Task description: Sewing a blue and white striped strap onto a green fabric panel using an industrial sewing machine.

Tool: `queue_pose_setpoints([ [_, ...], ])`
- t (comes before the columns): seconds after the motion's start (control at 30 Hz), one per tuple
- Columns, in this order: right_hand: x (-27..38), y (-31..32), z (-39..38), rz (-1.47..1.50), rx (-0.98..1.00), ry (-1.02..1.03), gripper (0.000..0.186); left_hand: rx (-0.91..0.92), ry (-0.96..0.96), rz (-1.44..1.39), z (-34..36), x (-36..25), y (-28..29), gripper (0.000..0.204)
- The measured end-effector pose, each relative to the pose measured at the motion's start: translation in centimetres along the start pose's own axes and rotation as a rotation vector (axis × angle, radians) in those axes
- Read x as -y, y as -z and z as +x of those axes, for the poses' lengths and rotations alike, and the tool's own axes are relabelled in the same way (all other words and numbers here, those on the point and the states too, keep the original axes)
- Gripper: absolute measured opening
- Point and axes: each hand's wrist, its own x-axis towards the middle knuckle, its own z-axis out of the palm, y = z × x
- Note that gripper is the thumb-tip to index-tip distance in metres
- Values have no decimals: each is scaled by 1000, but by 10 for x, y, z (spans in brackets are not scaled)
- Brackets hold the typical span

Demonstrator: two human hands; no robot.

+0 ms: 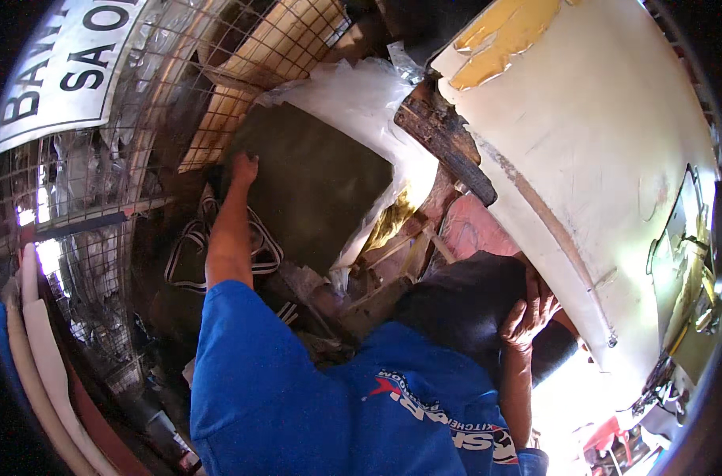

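My left arm reaches forward, and my left hand (245,169) is closed at the left edge of a flat, dark green panel (317,174). Its fingers partly disappear behind that edge. Crumpled white plastic sheeting (341,91) lies along the panel's far and right sides. My right hand (531,311) rests with fingers apart on a dark, cloth-covered shape, seemingly my bent leg (472,293). It holds nothing that I can see. A striped strap (270,246) loops beside my left forearm.
A large cream panel (591,151) with peeling yellow leans across the right. Charred wood (444,147) sits against its edge. Wire mesh (158,87) with a white sign (67,67) rises at left. Wood scraps (400,254) and a pink bundle (480,226) lie ahead.
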Motion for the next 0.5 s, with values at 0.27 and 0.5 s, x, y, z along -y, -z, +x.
queue_pose_setpoints([
  [0.27,2,0,1,-6,11,-19,48,-195,14,234,-15,-10,14,42],
  [0.5,13,5,18,-35,34,65,45,-240,-402,-245,-95,-58,104,22],
])
